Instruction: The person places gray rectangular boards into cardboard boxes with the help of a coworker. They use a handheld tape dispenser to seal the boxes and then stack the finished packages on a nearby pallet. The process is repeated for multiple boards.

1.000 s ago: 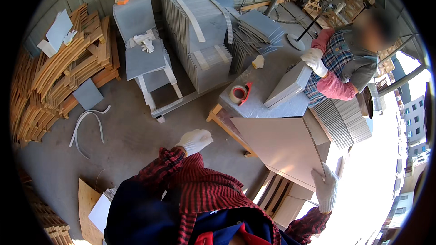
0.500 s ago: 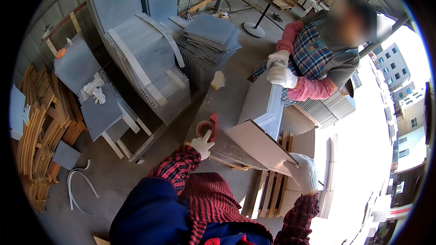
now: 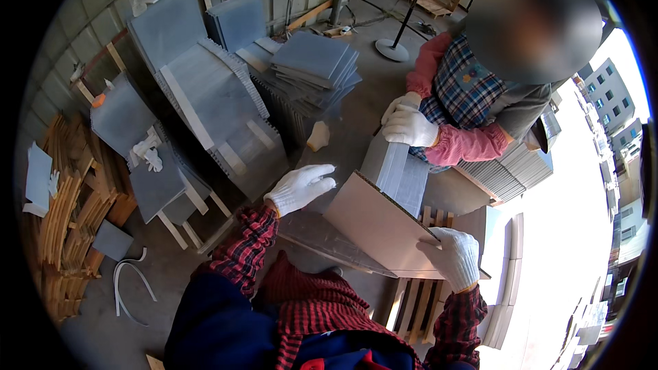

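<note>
My left hand (image 3: 301,188), in a white glove, hovers above the left part of the grey worktable (image 3: 308,227), fingers stretched out and nothing visible in them. My right hand (image 3: 452,257), gloved too, grips the right edge of a pale flat board (image 3: 380,226) standing tilted on its edge at the table's right side. Right behind this board stand several grey panels (image 3: 401,175) packed together. A co-worker's gloved hands (image 3: 410,125) rest on top of those panels. The red tape dispenser is out of sight now, perhaps behind my left hand.
A crumpled white glove (image 3: 318,136) lies at the table's far end. Large stacks of grey panels (image 3: 219,96) fill the left, beside bundled wooden strips (image 3: 82,199). A slatted pallet (image 3: 418,305) sits below the board. A white strip (image 3: 123,288) curls on the floor.
My left hand has lifted from the red tape dispenser and spread its fingers. My right hand keeps its hold on the board. The co-worker leans closer, hands still on the panels.
</note>
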A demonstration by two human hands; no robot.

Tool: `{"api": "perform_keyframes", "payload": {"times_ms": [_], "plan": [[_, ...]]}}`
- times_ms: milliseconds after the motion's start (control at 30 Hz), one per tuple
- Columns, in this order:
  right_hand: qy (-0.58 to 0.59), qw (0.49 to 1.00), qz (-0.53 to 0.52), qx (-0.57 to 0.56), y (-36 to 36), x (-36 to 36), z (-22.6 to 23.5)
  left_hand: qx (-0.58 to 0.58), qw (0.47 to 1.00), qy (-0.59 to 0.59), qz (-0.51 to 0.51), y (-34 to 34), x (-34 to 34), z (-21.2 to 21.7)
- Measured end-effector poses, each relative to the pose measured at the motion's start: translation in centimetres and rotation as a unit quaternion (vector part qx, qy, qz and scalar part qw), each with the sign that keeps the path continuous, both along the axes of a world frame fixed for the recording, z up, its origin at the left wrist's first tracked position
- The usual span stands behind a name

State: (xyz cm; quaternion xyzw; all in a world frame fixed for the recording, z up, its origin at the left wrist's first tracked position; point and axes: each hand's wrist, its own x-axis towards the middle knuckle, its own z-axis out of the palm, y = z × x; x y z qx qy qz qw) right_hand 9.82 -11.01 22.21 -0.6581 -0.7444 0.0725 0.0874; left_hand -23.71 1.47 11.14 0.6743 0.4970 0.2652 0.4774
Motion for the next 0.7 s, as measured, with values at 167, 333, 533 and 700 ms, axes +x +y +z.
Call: {"api": "perform_keyframes", "payload": {"times_ms": [167, 333, 533, 700], "plan": [[-0.022, 0.997, 0.073, 0.024, -0.3, 1.2, -0.8, 0.342, 0.916, 0.075, -0.197, -1.8, 4.9, 12.2], [-0.004, 0.990, 0.143, 0.005, -0.5, 0.8, 0.6, 0.226, 0.845, 0.337, -0.349, -2.8, 7.2, 12.3], [-0.032, 0.993, 0.106, -0.035, -0.8, 2.7, 1.1, 0.249, 0.841, 0.311, -0.367, -2.2, 6.7, 11.8], [-0.044, 0.990, 0.093, -0.093, -0.6, 4.1, 1.1, 0.271, 0.857, 0.254, -0.356, -2.4, 5.8, 11.0]]}}
